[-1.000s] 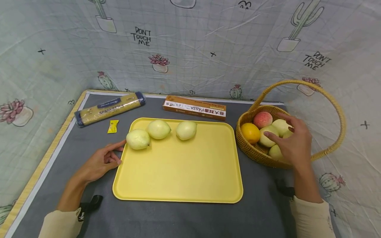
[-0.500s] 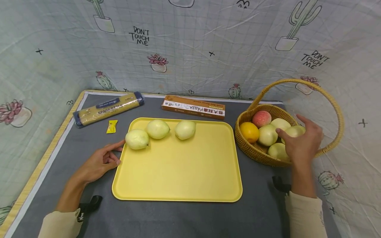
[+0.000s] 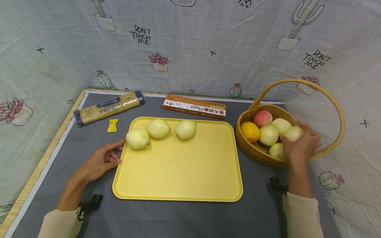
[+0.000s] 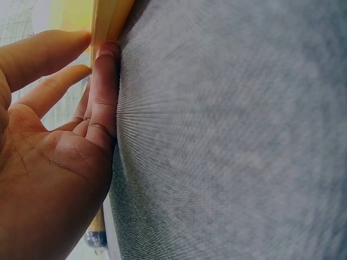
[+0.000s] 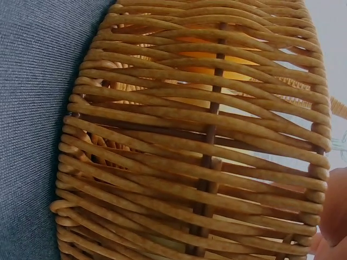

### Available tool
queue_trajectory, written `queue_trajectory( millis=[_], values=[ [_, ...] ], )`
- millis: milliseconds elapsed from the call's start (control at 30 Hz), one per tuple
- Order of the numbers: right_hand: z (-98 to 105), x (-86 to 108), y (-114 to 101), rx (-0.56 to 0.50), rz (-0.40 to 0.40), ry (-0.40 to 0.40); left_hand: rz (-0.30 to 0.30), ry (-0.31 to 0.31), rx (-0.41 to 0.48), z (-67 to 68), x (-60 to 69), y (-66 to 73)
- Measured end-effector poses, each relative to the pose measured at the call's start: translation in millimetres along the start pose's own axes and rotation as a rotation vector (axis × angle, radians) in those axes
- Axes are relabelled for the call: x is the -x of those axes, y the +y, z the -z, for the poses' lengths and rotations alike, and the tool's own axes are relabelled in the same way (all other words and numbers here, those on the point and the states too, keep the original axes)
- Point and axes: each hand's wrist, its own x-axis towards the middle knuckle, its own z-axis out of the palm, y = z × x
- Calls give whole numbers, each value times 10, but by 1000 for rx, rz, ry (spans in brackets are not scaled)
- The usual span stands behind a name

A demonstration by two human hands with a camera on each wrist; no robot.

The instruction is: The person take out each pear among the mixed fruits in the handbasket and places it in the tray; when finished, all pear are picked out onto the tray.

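In the head view my right hand (image 3: 302, 145) is inside the wicker basket (image 3: 253, 153), thumb and fingers curled round a pale green fruit (image 3: 293, 133) at its right side. Beside that lie several more pale fruits (image 3: 269, 135), an orange (image 3: 250, 132) and a peach (image 3: 263, 118). The right wrist view is mostly filled by the woven basket wall (image 5: 162, 116), which hides the grip. My left hand (image 3: 102, 162) touches the left edge of the yellow tray (image 3: 178, 172), its fingers fairly straight. In the left wrist view, fingertips meet the tray's rim (image 4: 105, 24). Three pale green fruits (image 3: 186, 129) sit on the tray.
Behind the tray lie a spaghetti packet (image 3: 109, 108) and a brown pasta box (image 3: 194, 106). A small yellow wrapped sweet (image 3: 112, 126) is on the grey tabletop (image 3: 178, 218). The basket's tall handle (image 3: 336, 105) arches to the right. Patterned cloth (image 3: 190, 43) stands behind.
My right hand first moved right, off the middle fruits, then closed round the pale green fruit at the basket's right side. My left hand stays at the tray's edge.
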Motion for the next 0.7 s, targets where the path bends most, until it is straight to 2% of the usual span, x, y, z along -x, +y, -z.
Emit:
queue_trajectory(
  millis=[233, 400, 500, 700],
  values=[
    [-5, 3, 9, 5, 14, 7, 0, -3, -5, 1, -4, -3],
    [6, 28, -7, -5, 57, 53, -1, 2, 5, 2, -1, 24],
    [37, 57, -71, -30, 108, 72, -2, 7, 8, 3, 3, 36],
    [98, 194, -315, -90, 168, 28, 2, 7, -4, -5, 2, 23]
  ],
)
